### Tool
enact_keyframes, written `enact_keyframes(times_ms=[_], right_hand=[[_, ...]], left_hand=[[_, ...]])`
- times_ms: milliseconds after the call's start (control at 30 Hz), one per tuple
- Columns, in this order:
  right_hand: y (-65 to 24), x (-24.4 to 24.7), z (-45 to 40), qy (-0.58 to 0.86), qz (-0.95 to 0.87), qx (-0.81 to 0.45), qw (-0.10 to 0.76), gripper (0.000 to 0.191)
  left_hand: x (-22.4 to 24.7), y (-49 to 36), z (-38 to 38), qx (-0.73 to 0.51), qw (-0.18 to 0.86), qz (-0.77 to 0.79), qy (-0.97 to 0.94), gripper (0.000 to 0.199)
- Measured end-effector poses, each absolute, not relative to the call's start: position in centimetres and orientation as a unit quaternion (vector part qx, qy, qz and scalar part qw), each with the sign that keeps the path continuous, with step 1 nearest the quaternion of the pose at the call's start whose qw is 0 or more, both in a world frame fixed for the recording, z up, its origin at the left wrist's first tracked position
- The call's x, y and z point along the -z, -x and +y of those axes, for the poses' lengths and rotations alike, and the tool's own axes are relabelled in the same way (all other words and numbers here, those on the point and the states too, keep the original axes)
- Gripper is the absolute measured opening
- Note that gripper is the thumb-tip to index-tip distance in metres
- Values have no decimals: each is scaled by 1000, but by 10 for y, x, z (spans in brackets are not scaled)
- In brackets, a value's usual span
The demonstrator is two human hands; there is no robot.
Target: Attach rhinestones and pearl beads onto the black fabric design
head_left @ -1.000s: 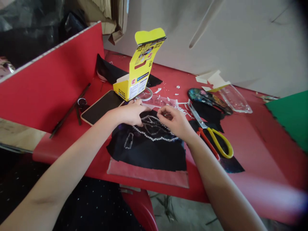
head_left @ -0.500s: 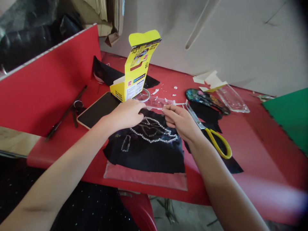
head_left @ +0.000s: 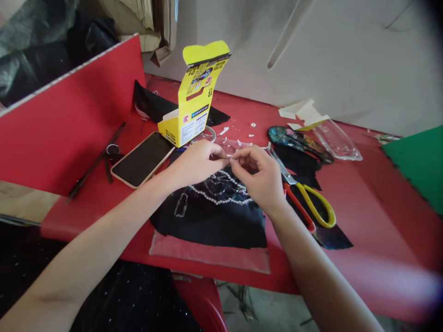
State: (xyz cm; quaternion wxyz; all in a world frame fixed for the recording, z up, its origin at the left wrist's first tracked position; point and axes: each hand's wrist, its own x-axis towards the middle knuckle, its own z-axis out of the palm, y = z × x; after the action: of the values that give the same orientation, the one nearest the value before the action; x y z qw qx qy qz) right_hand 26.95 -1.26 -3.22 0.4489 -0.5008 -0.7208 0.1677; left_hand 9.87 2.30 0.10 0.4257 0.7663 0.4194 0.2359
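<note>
A black cloth (head_left: 207,221) lies at the red table's (head_left: 363,216) front edge, with a pearl-bead outline (head_left: 221,200) laid on it. My left hand (head_left: 195,161) and my right hand (head_left: 261,177) meet fingertip to fingertip just above the cloth's far edge. Both pinch a small pale piece (head_left: 228,160), too small to identify. A clear strip with little stickers (head_left: 237,146) lies just behind the fingers. The cloth rests on a clear plastic sheet (head_left: 207,254).
An open yellow box (head_left: 195,106) stands behind my left hand, with a phone (head_left: 141,159) face up to its left. Yellow-and-red scissors (head_left: 308,198) lie right of my right hand. A red partition (head_left: 69,115) stands at left, a green sheet (head_left: 418,161) at right, clear packaging (head_left: 337,140) behind.
My right hand left the clear strip and came back toward my left hand. The fingertips of both hands now touch above the cloth.
</note>
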Motion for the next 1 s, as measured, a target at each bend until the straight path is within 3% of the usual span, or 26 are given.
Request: enact_keyframes(times_ms=[267, 467, 633, 867, 1000], right_hand=[[-267, 34, -16, 483, -763, -62, 425, 7], [-266, 34, -18, 501, -763, -84, 399, 13], [-267, 34, -16, 518, -740, -125, 411, 9], [-270, 35, -11, 512, -726, -199, 414, 2], [-273, 34, -10, 478, -795, -145, 344, 6]], left_hand=[[0, -98, 25, -217, 439, 439, -753, 15], [3, -95, 29, -213, 530, 441, -693, 19], [-1, -90, 31, -169, 563, 405, -700, 35], [-1, -86, 32, -139, 509, 419, -739, 38], [0, -83, 34, -126, 451, 422, -776, 39]])
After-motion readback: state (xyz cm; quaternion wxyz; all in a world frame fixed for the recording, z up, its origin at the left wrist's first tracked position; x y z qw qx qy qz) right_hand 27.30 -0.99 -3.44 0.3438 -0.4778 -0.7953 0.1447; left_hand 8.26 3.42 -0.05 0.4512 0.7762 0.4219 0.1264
